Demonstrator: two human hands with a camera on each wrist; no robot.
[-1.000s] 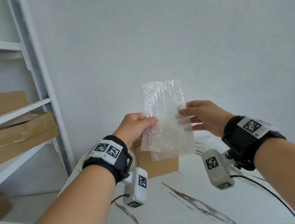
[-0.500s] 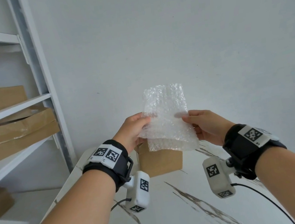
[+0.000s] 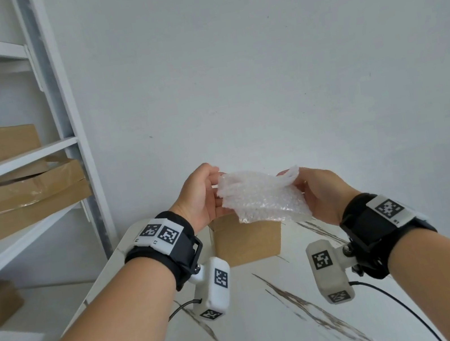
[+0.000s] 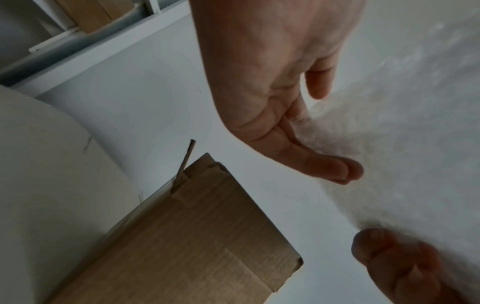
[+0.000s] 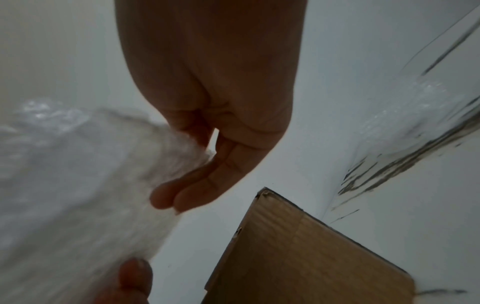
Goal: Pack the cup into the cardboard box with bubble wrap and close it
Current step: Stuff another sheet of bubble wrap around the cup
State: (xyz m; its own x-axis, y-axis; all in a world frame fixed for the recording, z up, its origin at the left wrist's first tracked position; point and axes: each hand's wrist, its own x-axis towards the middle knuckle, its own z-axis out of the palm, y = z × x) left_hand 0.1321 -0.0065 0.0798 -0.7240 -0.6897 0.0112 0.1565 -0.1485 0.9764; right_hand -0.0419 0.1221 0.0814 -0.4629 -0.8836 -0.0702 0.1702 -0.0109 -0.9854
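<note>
Both hands hold a sheet of clear bubble wrap [image 3: 264, 198] in the air above the small cardboard box [image 3: 247, 241]. My left hand [image 3: 202, 195] pinches its left edge and my right hand [image 3: 320, 193] pinches its right edge. The sheet lies tilted and sagging between them. In the left wrist view the bubble wrap [image 4: 405, 131] lies against my fingers [image 4: 324, 166], with the box [image 4: 197, 242] below. In the right wrist view the bubble wrap [image 5: 78, 185] hangs left of the box [image 5: 306, 259]. No cup is visible in any view.
The box stands at the far edge of a white marble-pattern table [image 3: 272, 320] against a white wall. A white shelf unit [image 3: 8, 165] with larger cardboard boxes [image 3: 26, 197] stands on the left. Camera cables [image 3: 394, 299] trail over the table's right side.
The bubble wrap went from upright to nearly flat and came down closer to the box. Both hands moved lower and a little apart.
</note>
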